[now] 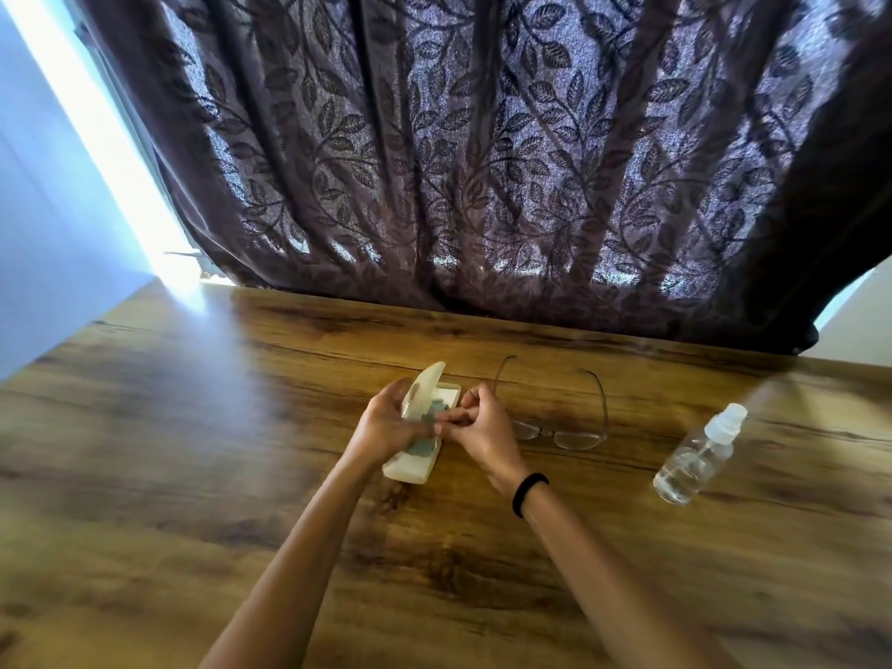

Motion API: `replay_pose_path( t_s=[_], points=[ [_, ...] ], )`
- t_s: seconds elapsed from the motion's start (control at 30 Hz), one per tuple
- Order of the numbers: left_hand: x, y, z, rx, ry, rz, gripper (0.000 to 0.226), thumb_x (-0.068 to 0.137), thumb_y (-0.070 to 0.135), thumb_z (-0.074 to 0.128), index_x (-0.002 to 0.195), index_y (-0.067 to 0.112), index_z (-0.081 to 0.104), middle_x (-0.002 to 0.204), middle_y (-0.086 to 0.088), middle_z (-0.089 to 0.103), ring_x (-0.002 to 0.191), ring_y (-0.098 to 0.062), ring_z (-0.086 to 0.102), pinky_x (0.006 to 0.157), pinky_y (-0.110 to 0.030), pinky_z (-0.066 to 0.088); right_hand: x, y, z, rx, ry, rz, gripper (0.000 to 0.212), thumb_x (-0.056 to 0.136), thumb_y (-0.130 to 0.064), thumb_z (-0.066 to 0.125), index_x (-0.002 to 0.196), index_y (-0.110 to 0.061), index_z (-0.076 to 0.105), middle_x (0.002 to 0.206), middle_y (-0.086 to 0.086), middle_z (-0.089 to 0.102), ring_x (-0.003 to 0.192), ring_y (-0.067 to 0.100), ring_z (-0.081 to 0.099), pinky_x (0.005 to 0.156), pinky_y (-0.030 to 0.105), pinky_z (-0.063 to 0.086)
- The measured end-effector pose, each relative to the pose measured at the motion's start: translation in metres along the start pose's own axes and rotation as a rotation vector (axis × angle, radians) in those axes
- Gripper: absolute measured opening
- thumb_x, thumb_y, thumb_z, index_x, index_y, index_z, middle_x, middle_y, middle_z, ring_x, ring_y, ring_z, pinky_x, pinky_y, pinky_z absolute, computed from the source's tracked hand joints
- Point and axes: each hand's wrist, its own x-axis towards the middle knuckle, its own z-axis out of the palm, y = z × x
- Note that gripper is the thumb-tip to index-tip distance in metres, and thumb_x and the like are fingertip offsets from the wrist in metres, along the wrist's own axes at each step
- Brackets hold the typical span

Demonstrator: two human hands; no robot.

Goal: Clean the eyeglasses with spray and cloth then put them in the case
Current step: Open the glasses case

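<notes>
Head view: left hand (386,422) grips the open case (410,468) by its lid; right hand (482,427) pinches the cloth (425,445) inside. Beside it lie the glasses (560,434), spray (695,461) standing apart; cleaning apparently not yet begun.

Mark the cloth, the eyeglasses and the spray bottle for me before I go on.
cloth (424,447): head view, teal fold showing inside the open case (410,471).
eyeglasses (578,439): head view, lens nearer the bottle.
spray bottle (690,463): head view, clear body below the cap.
</notes>
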Motion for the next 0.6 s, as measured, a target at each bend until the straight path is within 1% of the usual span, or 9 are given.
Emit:
replay_pose_path(
  t_s=[0.07, 0.1, 0.13, 0.27, 0.4, 0.43, 0.47, 0.53, 0.6],
  points=[
    [-0.005, 0.002, -0.008, -0.26, -0.048, -0.056, 0.069, 0.075, -0.002, 0.068, 0.136, 0.011, 0.04, 0.117, -0.014, 0.059, 0.091, -0.026, 0.063, 0.065, -0.034, 0.054, -0.002, 0.003, -0.001, -0.009, 0.015, -0.005, 0.041, 0.073, 0.001, 0.073, 0.083, -0.015, 0.037, 0.094, 0.014, 0.07, 0.089, 0.015, 0.067, 0.085, 0.04, 0.053],
    [-0.007, 0.003, -0.012, -0.367, -0.079, -0.075, 0.06, 0.078, -0.002, 0.064, 0.133, 0.009, 0.043, 0.111, -0.014, 0.061, 0.085, -0.025, 0.063, 0.058, -0.031, 0.053, -0.003, 0.004, -0.002, -0.011, 0.023, -0.001, 0.041, 0.073, 0.002, 0.073, 0.083, -0.015, 0.037, 0.093, 0.013, 0.07, 0.089, 0.016, 0.066, 0.085, 0.04, 0.054],
    [-0.008, 0.003, -0.015, -0.428, -0.104, -0.084, 0.053, 0.08, -0.002, 0.062, 0.13, 0.009, 0.046, 0.105, -0.013, 0.062, 0.082, -0.024, 0.063, 0.054, -0.029, 0.053, -0.004, 0.005, -0.002, -0.007, 0.027, 0.003, 0.04, 0.073, 0.003, 0.073, 0.084, -0.014, 0.037, 0.093, 0.013, 0.07, 0.089, 0.016, 0.066, 0.085, 0.04, 0.054],
    [-0.01, 0.002, -0.02, -0.491, -0.134, -0.106, 0.043, 0.084, 0.003, 0.06, 0.125, 0.008, 0.05, 0.098, -0.011, 0.063, 0.079, -0.022, 0.063, 0.052, -0.027, 0.052, -0.005, 0.005, -0.001, -0.011, 0.031, -0.017, 0.038, 0.075, 0.003, 0.07, 0.086, -0.013, 0.038, 0.096, 0.013, 0.069, 0.087, 0.015, 0.065, 0.083, 0.036, 0.054],
    [-0.009, -0.001, -0.021, -0.559, -0.148, -0.138, 0.041, 0.084, 0.005, 0.061, 0.124, 0.007, 0.051, 0.099, -0.013, 0.064, 0.082, -0.025, 0.063, 0.056, -0.031, 0.054, -0.003, 0.005, 0.0, -0.022, 0.011, -0.021, 0.034, 0.077, 0.001, 0.069, 0.09, -0.012, 0.041, 0.097, 0.013, 0.067, 0.085, 0.012, 0.063, 0.083, 0.032, 0.054],
    [-0.009, -0.002, -0.022, -0.561, -0.148, -0.141, 0.04, 0.084, 0.006, 0.061, 0.123, 0.007, 0.051, 0.099, -0.013, 0.063, 0.082, -0.025, 0.062, 0.056, -0.031, 0.054, -0.002, 0.004, 0.0, -0.044, 0.003, -0.034, 0.032, 0.077, 0.0, 0.069, 0.091, -0.012, 0.042, 0.097, 0.012, 0.065, 0.084, 0.012, 0.062, 0.082, 0.029, 0.054],
    [-0.009, -0.002, -0.022, -0.555, -0.146, -0.145, 0.039, 0.084, 0.006, 0.062, 0.122, 0.007, 0.052, 0.099, -0.013, 0.063, 0.082, -0.025, 0.062, 0.055, -0.031, 0.054, -0.001, 0.004, 0.001, -0.089, 0.004, -0.061, 0.03, 0.078, -0.001, 0.069, 0.091, -0.012, 0.044, 0.095, 0.009, 0.064, 0.082, 0.01, 0.06, 0.078, 0.023, 0.053],
    [-0.01, -0.002, -0.021, -0.537, -0.139, -0.15, 0.037, 0.083, 0.008, 0.064, 0.119, 0.008, 0.053, 0.097, -0.012, 0.063, 0.081, -0.024, 0.062, 0.053, -0.029, 0.053, 0.004, 0.003, 0.001, -0.213, 0.027, -0.144, 0.023, 0.08, -0.006, 0.068, 0.09, -0.014, 0.049, 0.09, 0.0, 0.06, 0.077, 0.006, 0.055, 0.067, 0.01, 0.049],
    [-0.01, -0.002, -0.021, -0.537, -0.139, -0.146, 0.036, 0.083, 0.009, 0.064, 0.117, 0.009, 0.054, 0.096, -0.012, 0.063, 0.079, -0.023, 0.063, 0.052, -0.027, 0.053, 0.009, 0.0, 0.003, -0.334, 0.057, -0.228, 0.014, 0.083, -0.009, 0.065, 0.092, -0.014, 0.055, 0.094, -0.003, 0.06, 0.074, 0.001, 0.053, 0.061, 0.004, 0.045]
  ],
)
